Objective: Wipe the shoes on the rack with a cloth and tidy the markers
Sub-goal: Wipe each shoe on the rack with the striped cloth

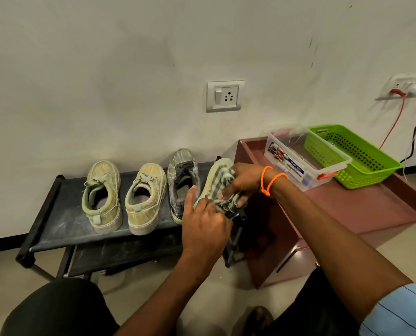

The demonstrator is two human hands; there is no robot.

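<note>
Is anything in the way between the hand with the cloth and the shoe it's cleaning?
Nothing visible. The right hand grips the cloth right against the rightmost shoe on the rack, and the left hand holds that shoe from the near side.

Dim, warm indoor light falls from above, leaving the wall (pixel 129 69) unevenly grey with a faint green cast, soft shadows under the shoe rack (pixel 63 221), a slight sheen on the maroon tabletop (pixel 362 209), wide-angle bending at the edges, and mildly soft detail overall.
</note>
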